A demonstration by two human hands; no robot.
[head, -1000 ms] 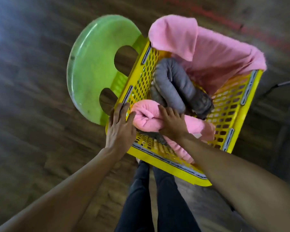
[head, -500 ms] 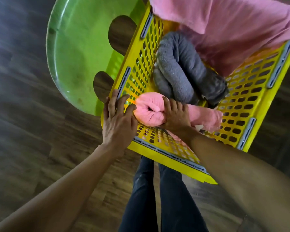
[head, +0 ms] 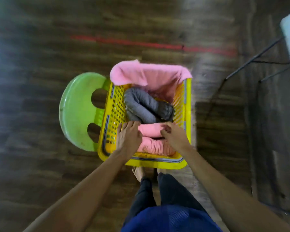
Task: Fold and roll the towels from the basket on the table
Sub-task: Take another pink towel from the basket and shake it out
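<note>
A yellow basket [head: 157,163] sits on a green stool [head: 77,111]. At its near end lies a rolled pink towel [head: 150,130]. The left hand [head: 128,137] rests on the roll's left end, fingers straight and close together. The right hand [head: 173,137] curls its fingers round the right end. A rolled grey towel [head: 146,106] lies just beyond.

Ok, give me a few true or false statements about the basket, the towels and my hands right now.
A grey rolled towel lies inside the yellow basket. True.
Both hands are on the grey rolled towel. False: the left hand and right hand are on the pink rolled towel.
A draped pink towel hangs over the basket's far rim. True.
The stool beside the basket is blue. False: it is green.
</note>
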